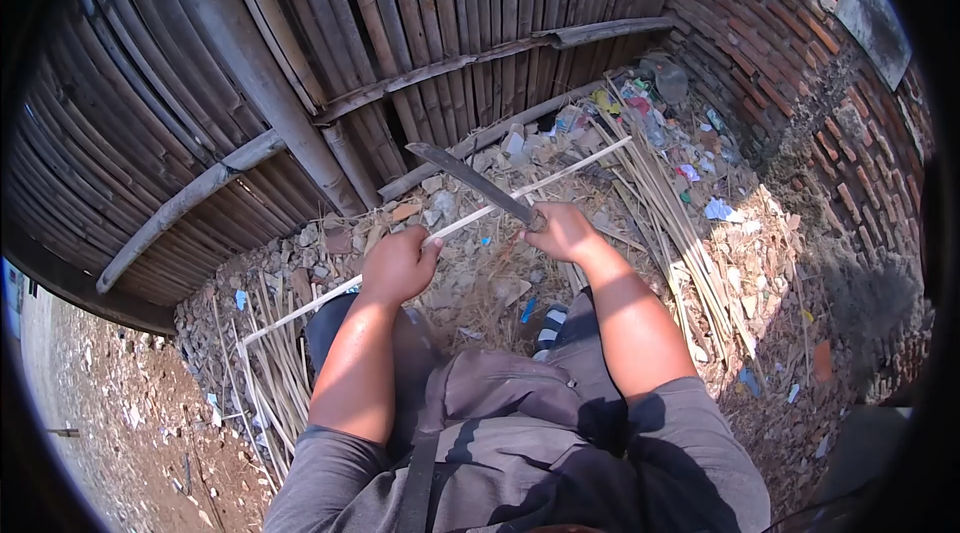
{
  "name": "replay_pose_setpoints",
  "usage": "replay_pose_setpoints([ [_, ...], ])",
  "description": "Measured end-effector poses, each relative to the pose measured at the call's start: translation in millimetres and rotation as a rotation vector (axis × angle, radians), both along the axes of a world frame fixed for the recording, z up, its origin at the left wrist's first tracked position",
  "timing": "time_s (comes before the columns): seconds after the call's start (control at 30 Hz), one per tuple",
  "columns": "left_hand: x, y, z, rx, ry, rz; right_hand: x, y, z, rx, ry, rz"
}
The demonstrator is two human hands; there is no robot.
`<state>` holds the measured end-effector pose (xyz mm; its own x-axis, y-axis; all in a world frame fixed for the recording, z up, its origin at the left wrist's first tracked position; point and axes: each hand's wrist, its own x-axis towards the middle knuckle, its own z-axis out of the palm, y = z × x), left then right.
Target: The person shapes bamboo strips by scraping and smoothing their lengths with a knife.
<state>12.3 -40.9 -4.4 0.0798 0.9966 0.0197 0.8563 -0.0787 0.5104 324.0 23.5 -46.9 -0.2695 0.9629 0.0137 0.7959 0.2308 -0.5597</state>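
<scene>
My left hand (398, 265) is closed around a long pale bamboo strip (575, 169), which runs slantwise from lower left to upper right in front of me. In my right hand (562, 232) is the handle of a machete. The dark machete blade (465, 176) points up and to the left and overlaps the strip just left of my right hand; whether the edge touches it I cannot tell. My fingers hide most of the handle. A bundle of thin bamboo strips (690, 258) lies to my right. More strips (275, 378) lie by my left leg.
Ahead stands a bamboo slat wall (450, 3) with a horizontal pole (430, 78). A brick wall (775, 13) rises on the right. Rubble, dry shavings and litter (690, 173) cover the ground. A dark bag (500, 385) hangs at my front.
</scene>
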Motion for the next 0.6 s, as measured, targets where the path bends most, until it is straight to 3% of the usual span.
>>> replay_pose_setpoints([
  [0.07, -2, -1, -2, 0.016, -0.013, -0.009, 0, -1, 12, -0.037, -0.010, 0.072],
  [0.23, -10, -2, 2, 0.010, -0.029, 0.004, 25, 20, 12, -0.153, 0.195, -0.149],
  [0.33, -4, 1, -1, 0.009, -0.020, 0.011, 14, 14, 0, 0.026, 0.040, -0.104],
  [0.47, -2, 3, -7, 0.034, -0.040, -0.016, 1, -4, 18, -0.067, -0.003, 0.045],
  [0.6, -11, 0, -4, 0.037, -0.055, 0.001, 24, 18, 11, -0.012, 0.055, -0.075],
])
